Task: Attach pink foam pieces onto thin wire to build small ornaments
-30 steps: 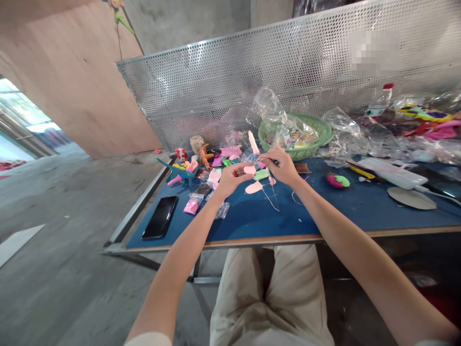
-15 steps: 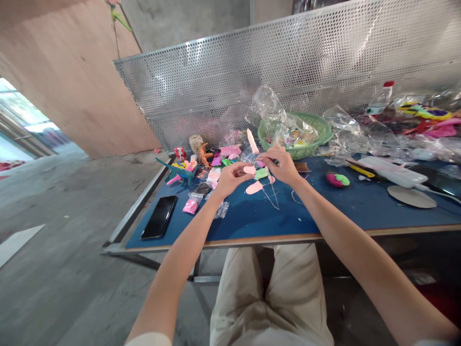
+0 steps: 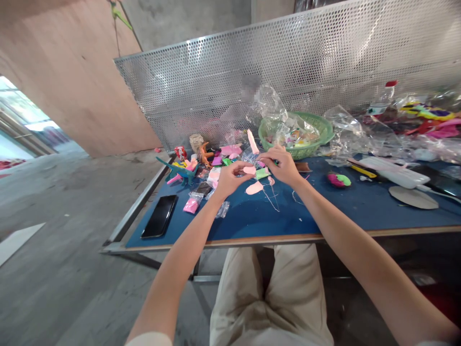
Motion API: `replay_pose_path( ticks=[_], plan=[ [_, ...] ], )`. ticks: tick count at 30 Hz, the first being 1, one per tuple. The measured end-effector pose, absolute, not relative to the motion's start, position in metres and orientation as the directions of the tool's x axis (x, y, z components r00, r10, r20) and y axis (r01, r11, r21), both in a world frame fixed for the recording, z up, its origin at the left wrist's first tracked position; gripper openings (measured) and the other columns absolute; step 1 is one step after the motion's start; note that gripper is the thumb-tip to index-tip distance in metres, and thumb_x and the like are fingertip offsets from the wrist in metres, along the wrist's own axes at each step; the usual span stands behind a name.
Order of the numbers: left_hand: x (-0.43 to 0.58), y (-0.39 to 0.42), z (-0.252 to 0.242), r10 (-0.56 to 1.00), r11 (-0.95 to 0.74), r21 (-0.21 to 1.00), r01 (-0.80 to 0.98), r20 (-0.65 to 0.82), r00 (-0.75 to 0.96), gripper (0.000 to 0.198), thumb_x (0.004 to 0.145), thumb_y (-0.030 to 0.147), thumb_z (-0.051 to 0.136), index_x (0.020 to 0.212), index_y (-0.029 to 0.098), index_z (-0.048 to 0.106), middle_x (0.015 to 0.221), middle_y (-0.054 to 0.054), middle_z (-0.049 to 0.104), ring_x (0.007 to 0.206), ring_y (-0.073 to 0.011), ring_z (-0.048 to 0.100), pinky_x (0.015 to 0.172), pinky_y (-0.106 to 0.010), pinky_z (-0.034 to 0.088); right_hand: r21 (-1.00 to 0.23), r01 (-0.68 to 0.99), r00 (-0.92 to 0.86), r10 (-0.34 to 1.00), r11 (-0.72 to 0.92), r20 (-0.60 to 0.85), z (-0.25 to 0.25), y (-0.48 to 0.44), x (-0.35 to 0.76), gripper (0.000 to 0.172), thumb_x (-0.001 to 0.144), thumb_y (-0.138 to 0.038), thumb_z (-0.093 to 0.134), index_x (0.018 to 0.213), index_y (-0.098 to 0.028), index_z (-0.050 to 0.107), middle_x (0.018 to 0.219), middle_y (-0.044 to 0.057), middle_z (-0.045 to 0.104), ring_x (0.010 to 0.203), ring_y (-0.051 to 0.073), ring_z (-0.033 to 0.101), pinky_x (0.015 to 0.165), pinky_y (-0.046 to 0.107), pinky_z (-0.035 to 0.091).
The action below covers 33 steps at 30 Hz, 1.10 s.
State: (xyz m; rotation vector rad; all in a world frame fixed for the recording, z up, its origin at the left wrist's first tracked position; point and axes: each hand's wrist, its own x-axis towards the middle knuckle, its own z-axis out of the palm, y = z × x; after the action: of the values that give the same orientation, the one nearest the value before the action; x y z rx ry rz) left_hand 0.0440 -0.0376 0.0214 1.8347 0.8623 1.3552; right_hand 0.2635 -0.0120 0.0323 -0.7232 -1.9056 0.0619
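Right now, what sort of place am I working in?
Probably a small workshop bench for assembling or packing toys. A blue-topped work table backed by a perforated metal screen carries small pink and green plastic toy pieces at both hands, a teal plastic dinosaur and a green plastic basket.
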Motion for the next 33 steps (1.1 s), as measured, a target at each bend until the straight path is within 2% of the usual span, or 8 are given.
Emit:
replay_pose_path(
  ticks=[3,6,10,14,21,25,30,33],
  plan=[
    [0.043,-0.037,0.022,0.838,-0.462,0.886,-0.019,0.444,0.317,0.052,0.070,0.033,0.092,0.117,0.024,0.073,0.119,-0.009,0.076,0.102,-0.0209,0.072,0.093,-0.035,0.058,-0.349,0.452,-0.268,0.498,0.821,0.825,0.033,-0.012,0.264,0.027,0.103,-0.038,0.057,0.094,-0.029,0.082,0.072,0.003,0.066,0.080,0.024,0.053,0.086,0.046,0.043],
    [0.043,-0.034,0.021,0.842,-0.283,0.944,-0.168,0.328,0.429,0.068,0.070,0.039,0.091,0.131,0.023,0.066,0.122,-0.011,0.076,0.091,-0.0180,0.074,0.088,-0.034,0.059,-0.337,0.450,-0.264,0.484,0.827,0.834,0.032,-0.010,0.265,0.026,0.102,-0.037,0.057,0.095,-0.029,0.082,0.075,0.003,0.068,0.080,0.024,0.054,0.086,0.045,0.043],
    [0.047,-0.028,0.014,0.905,-0.118,0.965,-0.235,0.202,0.375,0.063,0.076,0.048,0.086,0.129,0.021,0.065,0.108,-0.009,0.078,0.069,-0.0108,0.067,0.065,-0.026,0.053,-0.316,0.450,-0.310,0.478,0.835,0.822,0.031,-0.012,0.262,0.027,0.102,-0.037,0.057,0.096,-0.031,0.083,0.072,0.003,0.066,0.082,0.024,0.053,0.087,0.045,0.042],
    [0.052,-0.027,0.011,0.893,-0.018,0.963,-0.270,0.137,0.429,0.049,0.076,0.043,0.086,0.116,0.021,0.069,0.096,-0.004,0.076,0.051,-0.0039,0.046,0.049,-0.024,0.037,-0.294,0.449,-0.354,0.471,0.843,0.808,0.033,-0.016,0.260,0.028,0.103,-0.036,0.056,0.103,-0.033,0.083,0.073,0.003,0.064,0.084,0.024,0.052,0.088,0.044,0.041],
    [0.054,-0.032,0.015,0.858,0.061,0.923,-0.380,0.146,0.492,0.037,0.077,0.035,0.086,0.107,0.021,0.069,0.083,0.000,0.066,0.051,-0.0040,0.041,0.050,-0.023,0.035,-0.283,0.446,-0.362,0.460,0.849,0.811,0.032,-0.016,0.259,0.029,0.104,-0.037,0.055,0.110,-0.034,0.083,0.071,0.003,0.062,0.083,0.024,0.051,0.087,0.044,0.040],
    [0.054,-0.032,0.017,0.867,0.054,0.908,-0.414,0.164,0.471,0.039,0.077,0.030,0.085,0.111,0.019,0.069,0.089,-0.001,0.071,0.052,-0.0042,0.047,0.051,-0.023,0.036,-0.269,0.429,-0.342,0.431,0.862,0.835,0.030,-0.013,0.260,0.026,0.103,-0.037,0.058,0.101,-0.031,0.084,0.070,0.003,0.063,0.082,0.023,0.052,0.085,0.042,0.040],
    [0.053,-0.030,0.016,0.892,0.028,0.944,-0.327,0.124,0.436,0.028,0.074,0.026,0.086,0.094,0.013,0.072,0.090,-0.004,0.074,0.059,-0.0048,0.056,0.057,-0.022,0.044,-0.267,0.431,-0.341,0.430,0.862,0.836,0.030,-0.011,0.262,0.025,0.102,-0.037,0.060,0.097,-0.030,0.083,0.069,0.002,0.062,0.081,0.023,0.051,0.085,0.042,0.040],
    [0.052,-0.027,0.012,0.900,0.026,0.957,-0.288,0.102,0.423,0.034,0.072,0.032,0.091,0.093,0.012,0.074,0.089,-0.006,0.075,0.067,-0.0077,0.063,0.068,-0.024,0.051,-0.292,0.451,-0.339,0.464,0.843,0.818,0.030,-0.011,0.263,0.027,0.103,-0.038,0.057,0.097,-0.030,0.082,0.069,0.002,0.062,0.082,0.023,0.051,0.085,0.042,0.040]
  ],
)
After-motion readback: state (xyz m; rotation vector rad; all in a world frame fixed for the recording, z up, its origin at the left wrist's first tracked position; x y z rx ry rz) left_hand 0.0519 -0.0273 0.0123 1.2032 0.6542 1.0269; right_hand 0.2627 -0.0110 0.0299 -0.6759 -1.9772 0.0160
